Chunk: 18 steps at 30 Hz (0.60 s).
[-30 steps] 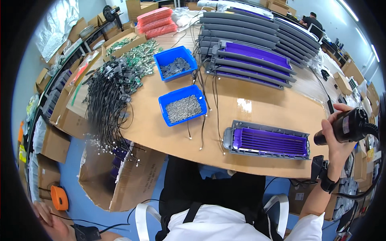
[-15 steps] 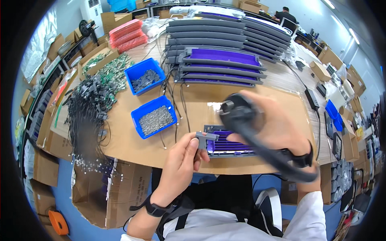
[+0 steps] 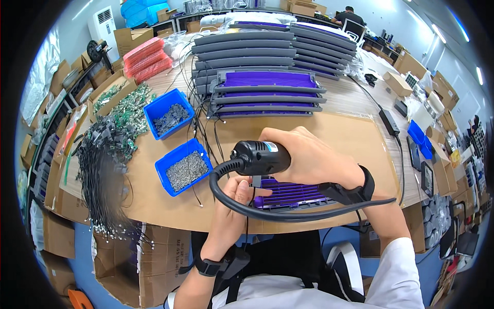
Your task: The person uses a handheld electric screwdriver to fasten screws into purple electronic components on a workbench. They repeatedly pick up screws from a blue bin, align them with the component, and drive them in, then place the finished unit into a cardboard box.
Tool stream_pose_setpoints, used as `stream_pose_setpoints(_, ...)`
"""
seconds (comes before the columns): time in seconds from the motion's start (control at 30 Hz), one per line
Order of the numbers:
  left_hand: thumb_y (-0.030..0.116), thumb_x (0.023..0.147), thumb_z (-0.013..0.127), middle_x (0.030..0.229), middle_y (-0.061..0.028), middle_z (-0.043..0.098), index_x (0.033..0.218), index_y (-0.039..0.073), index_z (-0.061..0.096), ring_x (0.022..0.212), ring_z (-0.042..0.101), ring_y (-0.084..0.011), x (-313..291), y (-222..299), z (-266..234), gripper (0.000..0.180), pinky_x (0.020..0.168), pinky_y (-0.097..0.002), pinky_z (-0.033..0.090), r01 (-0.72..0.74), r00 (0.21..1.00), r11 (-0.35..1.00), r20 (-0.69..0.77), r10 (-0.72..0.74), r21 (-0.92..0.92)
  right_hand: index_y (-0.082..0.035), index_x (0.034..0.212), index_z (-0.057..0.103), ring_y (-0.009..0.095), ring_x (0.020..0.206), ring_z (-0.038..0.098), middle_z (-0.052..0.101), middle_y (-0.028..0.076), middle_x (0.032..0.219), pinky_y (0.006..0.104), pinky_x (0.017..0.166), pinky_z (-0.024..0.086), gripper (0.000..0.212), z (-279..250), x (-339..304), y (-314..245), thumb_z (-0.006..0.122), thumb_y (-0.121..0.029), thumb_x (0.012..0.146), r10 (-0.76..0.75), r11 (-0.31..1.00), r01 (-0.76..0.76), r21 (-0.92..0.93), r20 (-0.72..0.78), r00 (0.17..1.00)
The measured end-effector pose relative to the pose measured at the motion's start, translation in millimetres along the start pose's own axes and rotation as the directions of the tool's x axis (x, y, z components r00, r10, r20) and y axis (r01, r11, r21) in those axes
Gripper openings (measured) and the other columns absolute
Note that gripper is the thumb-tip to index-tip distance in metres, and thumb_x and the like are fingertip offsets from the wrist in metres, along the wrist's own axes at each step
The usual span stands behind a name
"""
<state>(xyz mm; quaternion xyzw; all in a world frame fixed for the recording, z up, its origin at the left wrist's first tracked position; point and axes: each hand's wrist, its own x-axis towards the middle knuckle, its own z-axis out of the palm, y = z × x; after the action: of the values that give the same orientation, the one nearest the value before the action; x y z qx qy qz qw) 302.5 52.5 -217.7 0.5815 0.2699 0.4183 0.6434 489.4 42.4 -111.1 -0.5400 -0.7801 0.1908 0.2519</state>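
My right hand (image 3: 309, 154) is wrapped round a black corded electric screwdriver (image 3: 260, 157), held over the left part of a grey-and-purple slatted panel (image 3: 293, 194). Its working tip is hidden. The tool's thick black cord (image 3: 267, 215) loops in front of the panel toward my right forearm. At the panel's left end my left hand (image 3: 232, 201) holds a small grey plastic piece (image 3: 256, 181), partly covered by fingers and tool. One left finger reaches along the panel's edge.
To the left stand a blue bin of small metal parts (image 3: 161, 177) and a blue bin of grey pieces (image 3: 148, 110). Beyond lie black cables (image 3: 100, 177) and green circuit boards (image 3: 128, 110). Stacked panels (image 3: 267, 98) stand at the back; a person (image 3: 350, 18) sits far off.
The screwdriver has swung left and tilted over, its cord now looping in front of the panel. My left hand has brought the grey piece down to the panel's left end.
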Motion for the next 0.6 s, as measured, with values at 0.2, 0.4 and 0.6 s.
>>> stream_pose_setpoints(0.2,0.007,0.092,0.059,0.099,-0.0106,0.068,0.098,-0.003,0.065,0.078,0.059,-0.0178,0,-2,-16,0.013,0.073,-0.0291,0.048,-0.118,0.993,0.829,0.052,0.106,0.547,-0.002,0.102,0.054,0.044,0.080,0.063,0.065,0.023,0.079,0.0466,0.067,0.049,0.038,6,9,16,0.070,-0.003,0.068,0.040,0.994,-0.027,-0.101,0.122,0.992)
stream_pose_setpoints(0.4,-0.006,0.075,0.071,0.102,-0.0131,0.060,0.092,-0.002,0.071,0.090,0.061,-0.0259,1,-12,-17,0.017,0.079,-0.0334,0.049,-0.216,0.966,0.698,0.046,0.253,0.683,-0.002,0.099,0.054,0.043,0.076,0.062,0.064,0.022,0.075,0.0467,0.064,0.049,0.032,18,16,29,0.068,-0.004,0.070,-0.007,0.997,0.018,-0.077,0.146,0.989)
stream_pose_setpoints(0.6,-0.002,0.072,0.075,0.103,-0.0135,0.060,0.090,0.002,0.074,0.096,0.059,-0.0280,2,-11,-22,0.018,0.083,-0.0366,0.048,-0.183,0.979,0.680,0.069,0.192,0.710,-0.001,0.097,0.054,0.043,0.076,0.062,0.064,0.021,0.075,0.0453,0.064,0.048,0.031,22,18,38,0.071,-0.004,0.070,-0.007,1.000,0.011,-0.023,0.179,0.984)
